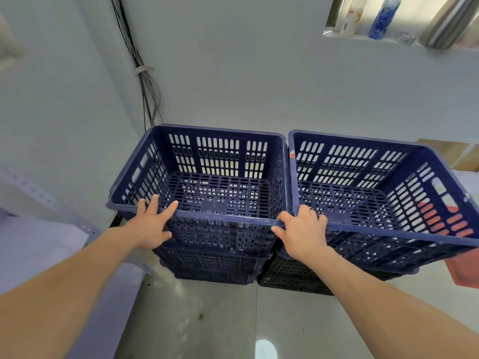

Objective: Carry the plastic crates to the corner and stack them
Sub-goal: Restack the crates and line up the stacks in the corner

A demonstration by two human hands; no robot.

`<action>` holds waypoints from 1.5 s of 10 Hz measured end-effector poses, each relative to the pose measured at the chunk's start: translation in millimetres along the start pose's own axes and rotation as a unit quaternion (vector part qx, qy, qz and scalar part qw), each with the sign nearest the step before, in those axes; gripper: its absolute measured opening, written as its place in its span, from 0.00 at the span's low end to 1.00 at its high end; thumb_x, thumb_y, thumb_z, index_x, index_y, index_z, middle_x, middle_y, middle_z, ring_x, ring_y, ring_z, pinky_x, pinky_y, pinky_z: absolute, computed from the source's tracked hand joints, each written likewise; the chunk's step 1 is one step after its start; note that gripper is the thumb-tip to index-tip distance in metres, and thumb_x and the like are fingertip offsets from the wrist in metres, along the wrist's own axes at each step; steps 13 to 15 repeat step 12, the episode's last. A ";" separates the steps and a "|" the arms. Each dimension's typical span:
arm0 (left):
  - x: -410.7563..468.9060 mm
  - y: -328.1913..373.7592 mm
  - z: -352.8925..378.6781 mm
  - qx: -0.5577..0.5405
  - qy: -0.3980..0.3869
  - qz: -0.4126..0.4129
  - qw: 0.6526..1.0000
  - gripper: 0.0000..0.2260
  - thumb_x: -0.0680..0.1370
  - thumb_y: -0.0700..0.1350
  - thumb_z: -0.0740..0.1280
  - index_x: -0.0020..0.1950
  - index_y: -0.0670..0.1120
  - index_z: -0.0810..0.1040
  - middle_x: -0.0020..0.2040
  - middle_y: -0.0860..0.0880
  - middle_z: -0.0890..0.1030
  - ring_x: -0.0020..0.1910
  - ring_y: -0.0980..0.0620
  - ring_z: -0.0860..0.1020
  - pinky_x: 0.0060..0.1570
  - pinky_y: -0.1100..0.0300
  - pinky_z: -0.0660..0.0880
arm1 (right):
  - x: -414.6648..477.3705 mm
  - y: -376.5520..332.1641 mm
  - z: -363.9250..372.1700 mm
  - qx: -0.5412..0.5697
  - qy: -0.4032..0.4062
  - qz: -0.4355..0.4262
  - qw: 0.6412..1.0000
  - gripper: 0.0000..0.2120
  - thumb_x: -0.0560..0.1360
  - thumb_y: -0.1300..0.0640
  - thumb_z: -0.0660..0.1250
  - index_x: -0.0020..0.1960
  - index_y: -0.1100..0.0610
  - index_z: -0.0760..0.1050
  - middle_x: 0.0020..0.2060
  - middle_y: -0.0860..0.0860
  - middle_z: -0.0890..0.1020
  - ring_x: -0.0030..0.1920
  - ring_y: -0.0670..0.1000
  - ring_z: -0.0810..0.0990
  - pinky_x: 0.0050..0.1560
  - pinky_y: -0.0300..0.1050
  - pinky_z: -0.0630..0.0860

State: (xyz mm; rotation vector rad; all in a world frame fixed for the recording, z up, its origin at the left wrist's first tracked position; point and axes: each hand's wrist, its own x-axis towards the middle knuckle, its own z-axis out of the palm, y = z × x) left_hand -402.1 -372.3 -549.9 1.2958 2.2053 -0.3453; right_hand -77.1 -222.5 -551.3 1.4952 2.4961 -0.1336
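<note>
Two stacks of dark blue slotted plastic crates stand side by side in the room's corner. The left stack's top crate (207,156) is empty and sits on several nested crates. My left hand (151,225) rests on its near rim at the left, fingers spread over the edge. My right hand (302,230) lies where that rim meets the right top crate (383,167), thumb on the left crate's rim, fingers curled over the right crate's rim. The right stack stands on a black crate (287,278).
Black cables (145,81) run down the wall corner behind the crates. A grey metal shelf (39,229) stands at the left. A red bin (464,273) and cardboard (456,154) sit to the right. Bottles stand on a window ledge (383,38). Tiled floor lies below.
</note>
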 end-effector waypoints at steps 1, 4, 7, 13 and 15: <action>-0.3 0.8 0.8 0.006 0.002 -0.005 1.000 0.37 0.83 0.52 0.61 0.80 0.60 0.35 0.80 0.44 0.31 0.78 0.35 0.32 0.76 0.40 0.51 | -0.1 0.4 -0.3 0.003 0.004 -0.005 1.000 0.20 0.84 0.36 0.54 0.68 0.44 0.71 0.60 0.55 0.71 0.63 0.59 0.71 0.65 0.59 0.65; -17.3 18.3 -2.6 0.053 0.019 -0.024 0.998 0.41 0.81 0.60 0.63 0.81 0.56 0.36 0.80 0.43 0.33 0.79 0.36 0.35 0.76 0.37 0.54 | 4.9 8.2 -14.1 -0.003 -0.094 -0.035 0.995 0.26 0.83 0.34 0.56 0.77 0.43 0.64 0.68 0.59 0.69 0.68 0.63 0.69 0.70 0.63 0.64; -80.4 57.4 -15.0 -0.034 0.072 0.012 0.997 0.44 0.76 0.68 0.64 0.82 0.56 0.43 0.82 0.48 0.38 0.81 0.40 0.39 0.76 0.39 0.55 | -24.9 13.7 -33.5 0.070 -0.111 -0.061 0.989 0.36 0.82 0.34 0.59 0.84 0.46 0.54 0.82 0.59 0.56 0.81 0.63 0.57 0.76 0.64 0.64; -198.1 76.3 -33.1 -0.059 0.189 0.173 0.965 0.47 0.70 0.73 0.66 0.81 0.53 0.55 0.82 0.46 0.53 0.81 0.43 0.50 0.75 0.39 0.59 | -183.8 -2.6 -98.5 0.284 -0.002 -0.081 0.955 0.40 0.81 0.36 0.64 0.84 0.52 0.55 0.83 0.49 0.60 0.82 0.53 0.57 0.81 0.55 0.57; -198.1 76.3 -33.1 -0.059 0.189 0.173 0.965 0.47 0.70 0.73 0.66 0.81 0.53 0.55 0.82 0.46 0.53 0.81 0.43 0.50 0.75 0.39 0.59 | -183.8 -2.6 -98.5 0.284 -0.002 -0.081 0.955 0.40 0.81 0.36 0.64 0.84 0.52 0.55 0.83 0.49 0.60 0.82 0.53 0.57 0.81 0.55 0.57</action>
